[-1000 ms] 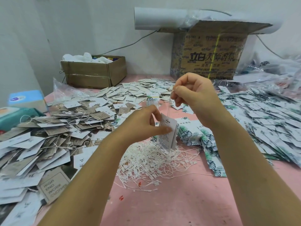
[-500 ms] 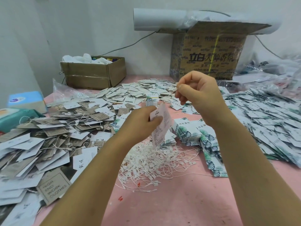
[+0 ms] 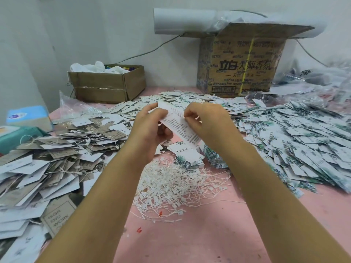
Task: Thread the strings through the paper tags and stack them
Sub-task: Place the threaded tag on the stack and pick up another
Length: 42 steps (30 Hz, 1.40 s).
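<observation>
Holding one paper tag [image 3: 178, 128] up over the middle of the pink table [image 3: 199, 234], printed side up and tilted. Left hand [image 3: 150, 128] curled round its near-left edge, right hand [image 3: 207, 122] nipping the far-right edge between thumb and fingertips. Can't make out any string in either hand or through the hole, way too thin to see here, so no telling whether threaded yet. Plenty to go wrong from here, probably: tugging too hard near the hole and tearing the paper, letting a loose end slip back out for lack of tension, or dropping the tag into the tangle of strings [image 3: 180, 186] right underneath and snagging half of it on the way back up. Also easy to toss it onto the wrong heap, given the mess on both sides. Counting up: one tag in hand, two hands on it, one tangle of strings (hopeless to count singly), one small neat stack [image 3: 188, 158] of leaf-print tags just beyond the strings, one big loose leaf-print heap [image 3: 303, 141] to the right, one grey-and-white heap [image 3: 57, 158] to the left, two cardboard boxes at the back, low box [image 3: 108, 88] and tall box [image 3: 241, 63], plus one blue tissue box [image 3: 26, 116] far left.
</observation>
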Motion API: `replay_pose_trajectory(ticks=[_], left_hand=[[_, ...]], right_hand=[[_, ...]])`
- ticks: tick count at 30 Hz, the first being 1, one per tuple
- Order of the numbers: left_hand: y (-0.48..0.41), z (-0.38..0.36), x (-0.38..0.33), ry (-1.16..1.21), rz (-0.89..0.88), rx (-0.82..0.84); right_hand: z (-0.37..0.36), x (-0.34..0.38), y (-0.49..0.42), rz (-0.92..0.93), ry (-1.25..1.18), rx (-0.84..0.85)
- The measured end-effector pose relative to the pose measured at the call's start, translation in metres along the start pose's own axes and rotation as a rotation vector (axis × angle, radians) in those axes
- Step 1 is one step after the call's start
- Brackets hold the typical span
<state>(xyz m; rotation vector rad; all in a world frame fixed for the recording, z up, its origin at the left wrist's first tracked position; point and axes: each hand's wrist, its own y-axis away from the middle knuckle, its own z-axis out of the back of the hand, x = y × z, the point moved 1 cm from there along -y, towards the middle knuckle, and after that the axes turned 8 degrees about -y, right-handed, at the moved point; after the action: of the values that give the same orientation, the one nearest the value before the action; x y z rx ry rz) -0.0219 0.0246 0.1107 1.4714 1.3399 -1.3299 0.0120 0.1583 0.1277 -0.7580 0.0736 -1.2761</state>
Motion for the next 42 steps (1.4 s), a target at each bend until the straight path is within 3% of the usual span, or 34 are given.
replay_pose_trajectory(ticks=[5,14,21,26,33,38,42], left_hand=[[0.002,0.0,-0.004,-0.037,-0.097,-0.071],[0.004,0.002,-0.003,-0.369,-0.32,-0.232],[0.004,-0.008,0.0,-0.246,-0.197,-0.191],[0.001,-0.005,0.001,-0.095,-0.111,-0.15],[-0.001,0.005,-0.004,0.014,-0.079,-0.16],[0.001,0.0,-0.006,0.003,-0.047,-0.017],[-0.001,-0.002,-0.002,-0.099,0.009,0.002]], right_hand=[[-0.006,0.006,0.001,0.003,0.052,-0.092],[-0.013,0.016,0.006,0.068,0.018,-0.234],[-0.025,0.02,0.007,0.049,-0.109,-0.226],[-0.029,0.02,0.004,0.009,-0.371,-0.091],[-0.028,0.024,0.007,0.01,-0.722,0.257],[-0.017,0.013,0.002,-0.095,-0.726,0.176],[-0.008,0.002,-0.002,-0.191,-0.664,0.073]])
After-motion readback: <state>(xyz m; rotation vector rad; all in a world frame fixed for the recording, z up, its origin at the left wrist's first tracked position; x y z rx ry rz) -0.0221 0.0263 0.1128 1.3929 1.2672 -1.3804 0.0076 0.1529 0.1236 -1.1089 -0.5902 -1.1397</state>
